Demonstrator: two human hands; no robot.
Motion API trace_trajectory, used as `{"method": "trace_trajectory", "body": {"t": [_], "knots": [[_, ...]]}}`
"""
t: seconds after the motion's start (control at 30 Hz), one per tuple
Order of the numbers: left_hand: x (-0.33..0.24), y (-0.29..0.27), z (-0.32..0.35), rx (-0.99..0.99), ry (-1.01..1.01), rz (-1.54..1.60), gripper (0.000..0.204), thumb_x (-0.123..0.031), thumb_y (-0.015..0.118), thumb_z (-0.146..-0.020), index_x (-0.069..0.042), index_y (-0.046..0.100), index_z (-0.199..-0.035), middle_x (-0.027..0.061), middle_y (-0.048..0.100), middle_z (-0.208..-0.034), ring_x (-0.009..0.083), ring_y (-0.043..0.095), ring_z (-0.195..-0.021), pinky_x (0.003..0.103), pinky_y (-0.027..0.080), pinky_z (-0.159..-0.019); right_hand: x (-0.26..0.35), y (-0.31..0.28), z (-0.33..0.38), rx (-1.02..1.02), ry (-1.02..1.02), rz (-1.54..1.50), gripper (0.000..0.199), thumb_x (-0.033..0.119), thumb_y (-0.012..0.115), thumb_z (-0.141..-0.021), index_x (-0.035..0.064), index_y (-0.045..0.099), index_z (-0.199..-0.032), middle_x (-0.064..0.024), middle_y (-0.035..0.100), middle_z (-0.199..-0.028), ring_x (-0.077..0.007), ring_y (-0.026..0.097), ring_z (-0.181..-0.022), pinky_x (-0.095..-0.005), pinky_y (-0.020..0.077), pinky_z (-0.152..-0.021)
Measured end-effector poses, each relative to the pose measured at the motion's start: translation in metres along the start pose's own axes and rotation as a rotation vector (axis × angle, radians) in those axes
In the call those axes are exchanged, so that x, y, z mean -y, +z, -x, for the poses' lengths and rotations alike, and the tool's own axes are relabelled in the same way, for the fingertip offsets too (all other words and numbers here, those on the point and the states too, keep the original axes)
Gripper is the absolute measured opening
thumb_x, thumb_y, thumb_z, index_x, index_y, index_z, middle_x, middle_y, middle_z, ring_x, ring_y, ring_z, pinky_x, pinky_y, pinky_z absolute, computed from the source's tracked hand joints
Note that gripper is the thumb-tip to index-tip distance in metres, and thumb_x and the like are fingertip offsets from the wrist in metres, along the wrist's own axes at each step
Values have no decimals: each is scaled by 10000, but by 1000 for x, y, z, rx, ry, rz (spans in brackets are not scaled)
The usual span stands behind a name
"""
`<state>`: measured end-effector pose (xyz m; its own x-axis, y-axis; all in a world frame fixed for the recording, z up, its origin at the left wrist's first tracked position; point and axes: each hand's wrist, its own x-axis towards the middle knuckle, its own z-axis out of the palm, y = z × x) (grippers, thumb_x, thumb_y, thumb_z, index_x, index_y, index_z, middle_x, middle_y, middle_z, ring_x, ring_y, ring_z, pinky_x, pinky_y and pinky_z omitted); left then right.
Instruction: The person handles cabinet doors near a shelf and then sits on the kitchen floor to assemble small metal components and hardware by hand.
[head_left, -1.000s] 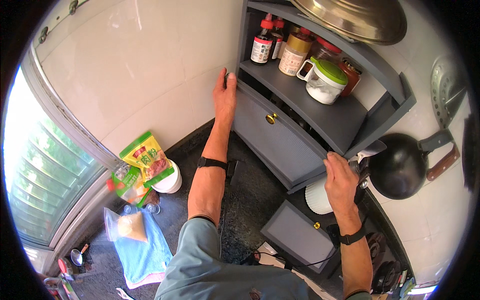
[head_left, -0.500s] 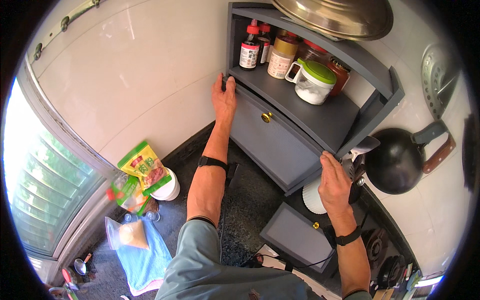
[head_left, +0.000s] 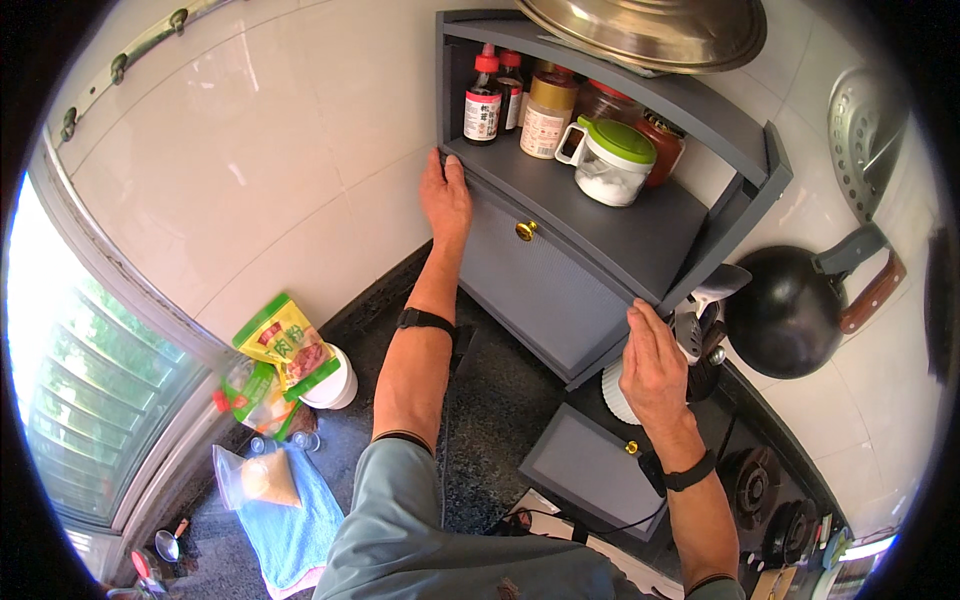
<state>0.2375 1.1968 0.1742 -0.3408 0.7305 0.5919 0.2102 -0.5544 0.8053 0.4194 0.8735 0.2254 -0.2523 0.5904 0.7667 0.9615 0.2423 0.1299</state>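
the dark gap along the top edge of the grey front panel [head_left: 545, 295] has just closed — the panel now looks seated in the lower bay of the grey shelf unit [head_left: 640, 235], in the back corner of the worktop [head_left: 490, 430], so that bay seems covered. the left hand [head_left: 447, 200] is at the panel's upper left corner, thumb slightly apart from the fingers; i cannot tell whether it pinches the edge. the right hand [head_left: 656, 368] is at the upper right corner, fingers straight and held together, curled round nothing visible.

against the frame a second ago, that gap is gone and the right fingers look straighter. the green-lidded jar [head_left: 612, 170] stands upright above the panel — same spot on the shelf.
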Motion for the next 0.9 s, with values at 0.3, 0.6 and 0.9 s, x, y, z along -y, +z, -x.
{"method": "trace_trajectory", "body": {"t": [0.3,0.6,0.9], "knots": [[-3,9,9,-44,-11,-45,550,-353,371,-1002,36,399,-1390,267,492,-1331,433,435,-1229,474,297,-1069,1,0,2,25,0,3,290,-85,608,-810,-122,576,-1095,-238,598,-1135,-320,655,-930,-344,577,-793],[-6,20,10,-83,-39,9,556,-357,344,-1009,14,369,-1423,240,406,-1433,410,366,-1305,461,257,-1104,1,2,2,18,57,-38,302,-111,561,-805,-105,588,-1106,-221,619,-1138,-352,645,-984,-371,555,-830],[-3,21,10,-92,-48,-36,557,-370,311,-1019,0,358,-1433,212,381,-1462,388,326,-1341,449,236,-1121,2,3,1,7,46,-51,319,-117,568,-797,-102,588,-1115,-219,618,-1140,-353,646,-984,-369,559,-822]]}}
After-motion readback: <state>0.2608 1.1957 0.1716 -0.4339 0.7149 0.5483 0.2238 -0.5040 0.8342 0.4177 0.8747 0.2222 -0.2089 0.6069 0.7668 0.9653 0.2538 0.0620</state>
